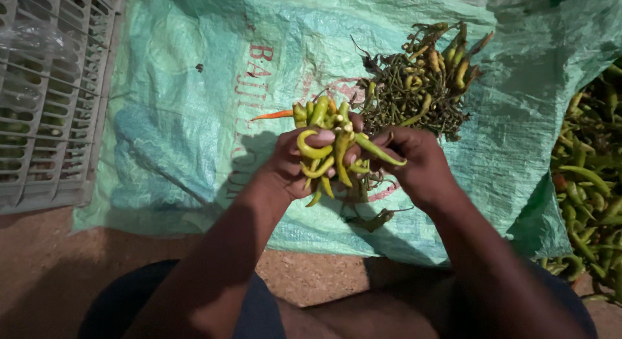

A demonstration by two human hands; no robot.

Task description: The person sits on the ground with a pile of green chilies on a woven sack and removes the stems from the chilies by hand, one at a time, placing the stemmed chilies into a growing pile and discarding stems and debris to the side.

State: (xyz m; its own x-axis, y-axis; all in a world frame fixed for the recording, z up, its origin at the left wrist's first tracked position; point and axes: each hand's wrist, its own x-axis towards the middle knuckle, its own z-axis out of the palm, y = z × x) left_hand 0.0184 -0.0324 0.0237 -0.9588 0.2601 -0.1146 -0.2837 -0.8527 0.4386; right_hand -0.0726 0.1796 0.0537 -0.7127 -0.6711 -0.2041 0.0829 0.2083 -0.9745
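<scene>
- Nearest the camera, the person's knees in dark shorts [259, 313] sit above a bare brown dirt floor [52, 268], with both forearms reaching forward from them.
- The left hand [291, 164] has its grip closed around a bunch of green chillies [324, 154]; the thumb lies across the curved pods, and their tips hang down below the fist while the stem ends stick up above it.
- The right hand [418, 164] touches the same bunch from the other side, its thumb and fingertips pinched on one long green chilli [382, 152] that points out toward the right; the other fingers are curled in.
- The bunch is held in the air between the two hands, above a green woven plastic sack [194, 106] spread on the floor.
- One loose dark chilli [372, 219] lies on the sack just under the hands.
- An orange-red chilli [272, 115] shows at the upper left edge of the bunch.
- Just beyond the hands, a pile of thin stems and a few chillies [421, 86] rests on the sack.
- At the right edge, a heap of green chillies [589, 190] lies beside the sack's fold.
- At far left stands a grey slatted plastic crate [52, 99].
</scene>
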